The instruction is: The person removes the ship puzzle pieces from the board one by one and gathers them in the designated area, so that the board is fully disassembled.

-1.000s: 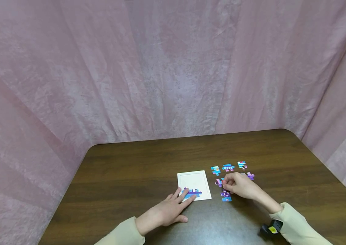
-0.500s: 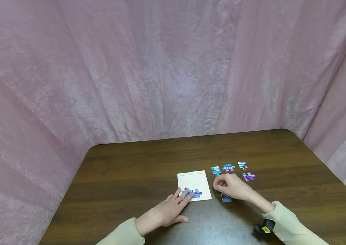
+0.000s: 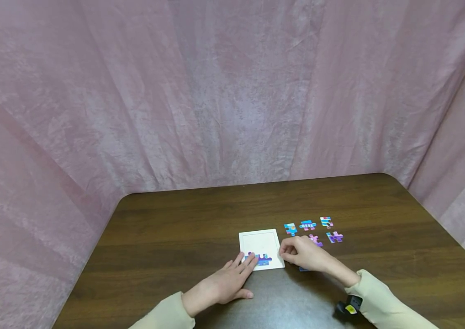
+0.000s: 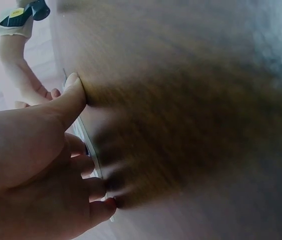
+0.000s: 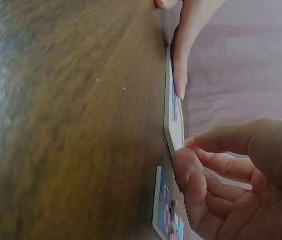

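My left hand (image 3: 225, 284) lies with spread, straight fingers on the lower left of a white puzzle tray (image 3: 259, 240). Its fingertips rest over joined blue and purple puzzle pieces (image 3: 263, 259) along the tray's near edge, hiding part of them. At the tray's right edge is my right hand (image 3: 305, 254), fingers curled and thumb and index fingertips drawn together. In the right wrist view, the right hand's fingertips (image 5: 186, 148) meet beside the tray corner; whether a piece sits between them is hidden. Beneath that hand a blue piece (image 3: 303, 269) shows only partly.
Several loose puzzle pieces lie right of the tray, among them an orange and blue piece (image 3: 290, 229), a striped piece (image 3: 308, 225), a corner piece (image 3: 326, 222), a purple piece (image 3: 334, 237) and a pink piece (image 3: 315, 239). A pink curtain (image 3: 232, 91) hangs behind the brown table (image 3: 183, 219).
My right hand has moved left from among the loose pieces to the tray's right edge, uncovering the pink piece. The left hand stays on the tray, its fingers shifted slightly left.
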`<action>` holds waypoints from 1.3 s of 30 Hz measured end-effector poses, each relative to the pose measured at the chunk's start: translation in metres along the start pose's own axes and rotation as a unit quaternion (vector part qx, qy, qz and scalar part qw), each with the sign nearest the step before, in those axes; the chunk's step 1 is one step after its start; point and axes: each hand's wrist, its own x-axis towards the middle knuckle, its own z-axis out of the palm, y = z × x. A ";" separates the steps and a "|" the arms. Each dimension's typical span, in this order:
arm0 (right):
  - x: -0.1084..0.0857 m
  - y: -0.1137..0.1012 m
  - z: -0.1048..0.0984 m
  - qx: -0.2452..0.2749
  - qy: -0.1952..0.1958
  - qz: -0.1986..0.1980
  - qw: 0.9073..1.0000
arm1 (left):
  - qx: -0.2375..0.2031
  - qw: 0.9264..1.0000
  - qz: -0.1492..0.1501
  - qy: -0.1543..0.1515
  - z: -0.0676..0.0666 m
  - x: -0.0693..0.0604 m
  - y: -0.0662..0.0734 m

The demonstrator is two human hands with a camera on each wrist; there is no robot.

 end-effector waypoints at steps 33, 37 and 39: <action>0.016 -0.011 0.015 -0.001 -0.020 -0.018 1.000 | 0.011 1.000 -0.009 0.020 0.000 0.000 0.000; 0.018 -0.012 0.017 -0.004 -0.026 -0.024 0.999 | 0.014 1.000 -0.012 0.018 0.000 0.000 0.000; 0.019 -0.012 0.017 -0.005 -0.029 -0.023 0.999 | 0.014 1.000 -0.015 0.015 0.000 0.000 0.000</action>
